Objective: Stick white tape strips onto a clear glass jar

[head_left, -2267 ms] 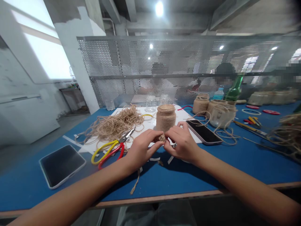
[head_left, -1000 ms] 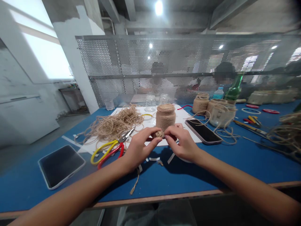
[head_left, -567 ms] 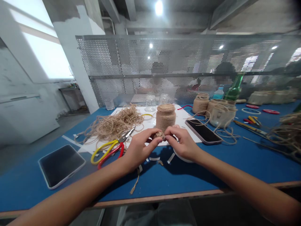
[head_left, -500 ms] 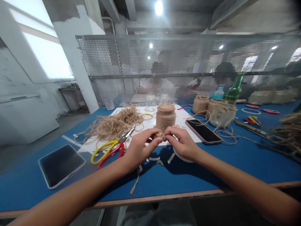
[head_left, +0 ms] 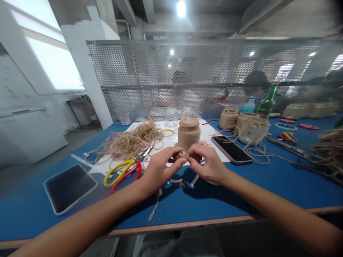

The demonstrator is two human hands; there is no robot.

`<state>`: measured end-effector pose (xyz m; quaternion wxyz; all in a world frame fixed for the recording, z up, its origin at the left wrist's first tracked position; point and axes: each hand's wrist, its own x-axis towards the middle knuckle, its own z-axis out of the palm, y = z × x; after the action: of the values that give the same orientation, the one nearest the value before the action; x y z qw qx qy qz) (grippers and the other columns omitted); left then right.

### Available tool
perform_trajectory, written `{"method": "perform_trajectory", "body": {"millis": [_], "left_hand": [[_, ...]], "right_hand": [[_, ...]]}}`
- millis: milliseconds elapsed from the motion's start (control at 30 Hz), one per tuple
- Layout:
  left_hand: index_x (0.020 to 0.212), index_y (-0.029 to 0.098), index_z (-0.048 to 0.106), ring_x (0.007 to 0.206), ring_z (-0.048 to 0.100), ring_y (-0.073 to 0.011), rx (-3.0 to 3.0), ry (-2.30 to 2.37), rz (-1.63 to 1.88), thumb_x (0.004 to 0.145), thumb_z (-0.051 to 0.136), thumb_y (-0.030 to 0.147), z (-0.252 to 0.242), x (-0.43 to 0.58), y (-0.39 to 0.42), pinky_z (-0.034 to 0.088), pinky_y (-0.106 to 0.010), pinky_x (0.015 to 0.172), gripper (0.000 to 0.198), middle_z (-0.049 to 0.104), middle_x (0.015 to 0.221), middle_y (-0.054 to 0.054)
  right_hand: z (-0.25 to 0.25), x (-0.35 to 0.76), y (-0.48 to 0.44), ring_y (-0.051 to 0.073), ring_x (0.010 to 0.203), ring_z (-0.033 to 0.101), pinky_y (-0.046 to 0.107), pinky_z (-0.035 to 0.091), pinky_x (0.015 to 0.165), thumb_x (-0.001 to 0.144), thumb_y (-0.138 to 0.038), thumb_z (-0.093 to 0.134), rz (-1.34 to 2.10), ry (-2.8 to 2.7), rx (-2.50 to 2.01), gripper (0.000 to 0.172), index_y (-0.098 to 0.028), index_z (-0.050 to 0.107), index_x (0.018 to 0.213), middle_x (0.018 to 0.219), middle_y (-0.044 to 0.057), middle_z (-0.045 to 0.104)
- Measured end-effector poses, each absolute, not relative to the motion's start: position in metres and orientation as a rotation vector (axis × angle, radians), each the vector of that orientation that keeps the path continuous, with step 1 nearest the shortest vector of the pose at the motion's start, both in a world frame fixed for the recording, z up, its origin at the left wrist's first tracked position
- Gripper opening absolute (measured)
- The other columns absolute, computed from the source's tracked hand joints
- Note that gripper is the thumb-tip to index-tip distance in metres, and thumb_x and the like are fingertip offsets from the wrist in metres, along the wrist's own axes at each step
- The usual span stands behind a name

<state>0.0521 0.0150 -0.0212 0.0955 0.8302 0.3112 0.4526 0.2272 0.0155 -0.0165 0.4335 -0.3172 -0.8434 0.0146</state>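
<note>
My left hand (head_left: 162, 165) pinches a small brown roll of jute twine (head_left: 182, 154) between thumb and fingers. From the other side, my right hand (head_left: 210, 162) closes its thumb and fingertips on the roll's right edge. Both hands are held above the front of the table. Just behind them stands a twine-wrapped jar (head_left: 189, 132), upright on white paper (head_left: 214, 147). To the left of my left hand lie open scissors (head_left: 125, 171) with one yellow and one red handle, beside a loose heap of twine (head_left: 131, 141).
A tablet (head_left: 71, 188) lies at front left, a phone (head_left: 232, 149) at right. Wrapped jars (head_left: 228, 117) and a green bottle (head_left: 267, 100) stand at back right, near pliers (head_left: 289, 137). Paper strips and twine scraps (head_left: 153, 211) lie in front. A perforated metal screen (head_left: 150, 71) closes the back.
The twine roll has turned slightly between my fingers, showing its coiled side more. My right hand has shifted a little, its fingers curling closer round the roll's edge.
</note>
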Motion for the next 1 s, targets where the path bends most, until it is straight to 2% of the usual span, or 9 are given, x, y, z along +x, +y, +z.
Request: {"method": "perform_trajectory", "body": {"millis": [1000], "left_hand": [[0.097,0.016,0.057,0.072,0.058,-0.0103,2.524,0.943,1.351,0.082,0.051,0.031,-0.0244,0.0514,0.0159,0.050,-0.019,0.062,0.022,0.064,0.088,-0.004]], "right_hand": [[-0.0189,0.2285,0.0184,0.013,0.058,0.035,0.027,0.028,0.061,0.075,-0.010,0.044,0.075,-2.109,-0.799,0.014,-0.019,0.041,0.064,0.056,-0.002,0.043]]}}
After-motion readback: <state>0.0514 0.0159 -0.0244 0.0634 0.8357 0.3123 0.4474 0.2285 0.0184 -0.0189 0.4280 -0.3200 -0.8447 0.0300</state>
